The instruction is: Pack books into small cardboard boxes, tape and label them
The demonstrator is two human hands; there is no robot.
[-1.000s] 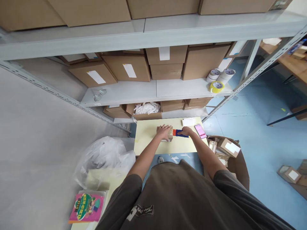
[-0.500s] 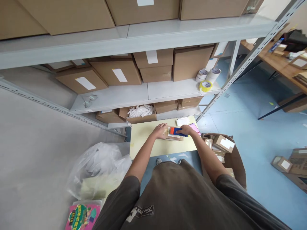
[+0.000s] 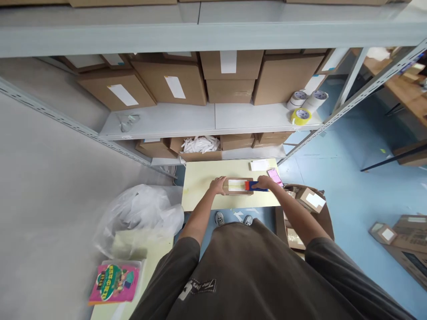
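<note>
A small brown cardboard box (image 3: 236, 186) with a white label on top lies on a pale yellow table (image 3: 203, 178). My left hand (image 3: 217, 185) is curled round the box's left end. My right hand (image 3: 265, 182) grips a blue and red tape dispenser (image 3: 254, 186) that rests against the box's right end.
A pink phone (image 3: 275, 176) and a white slip (image 3: 259, 165) lie on the table's far right. A big open carton of small boxes (image 3: 308, 201) stands to the right. Grey shelving with cartons and tape rolls (image 3: 303, 109) is ahead. A plastic bag (image 3: 140, 218) lies to the left.
The box has been turned so its long labelled side faces up. My left hand shifted from the top to its left end. The dispenser stays at the right end.
</note>
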